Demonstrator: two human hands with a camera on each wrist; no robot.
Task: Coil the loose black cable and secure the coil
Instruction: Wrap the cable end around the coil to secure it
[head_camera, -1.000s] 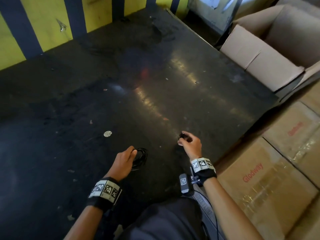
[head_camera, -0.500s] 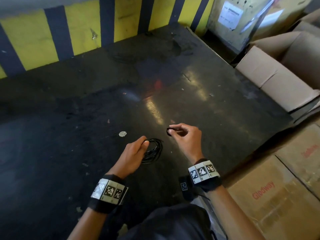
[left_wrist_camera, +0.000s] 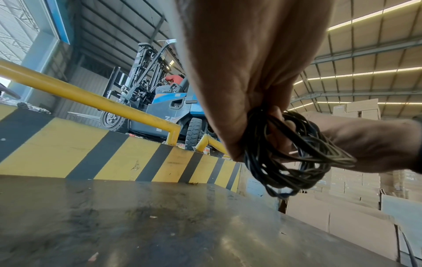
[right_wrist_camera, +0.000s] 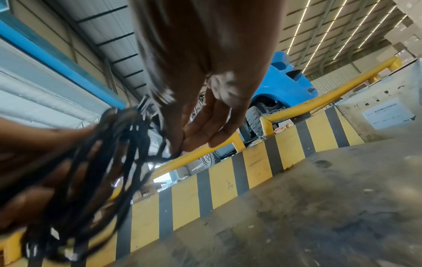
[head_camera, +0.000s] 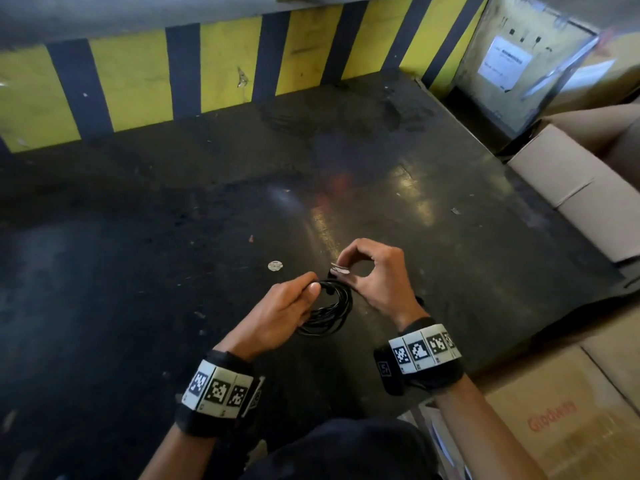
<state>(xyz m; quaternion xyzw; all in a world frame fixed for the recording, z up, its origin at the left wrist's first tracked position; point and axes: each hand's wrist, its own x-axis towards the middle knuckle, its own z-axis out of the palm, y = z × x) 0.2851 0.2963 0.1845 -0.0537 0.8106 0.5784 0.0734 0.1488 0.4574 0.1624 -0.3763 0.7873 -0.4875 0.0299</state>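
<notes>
Lighting: dim to moderate in the head view; the dark platform floor (head_camera: 173,271) takes pale, smeared glare patches near its centre and right. Source: long ceiling light strips (left_wrist_camera: 365,16), bright to the point of clipping in both wrist views, plus daylight at the left edge.
Shadows: soft and diffuse, none with a hard edge.
Blur: the right wrist view is heavily motion-blurred on the cable coil (right_wrist_camera: 109,162) and the left hand (right_wrist_camera: 34,162); the right hand (right_wrist_camera: 205,72) shows streaked highlights. The left wrist view is sharper.
Distortion: strong wide-angle bending; the striped wall (head_camera: 225,67) curves toward the frame edges.
</notes>
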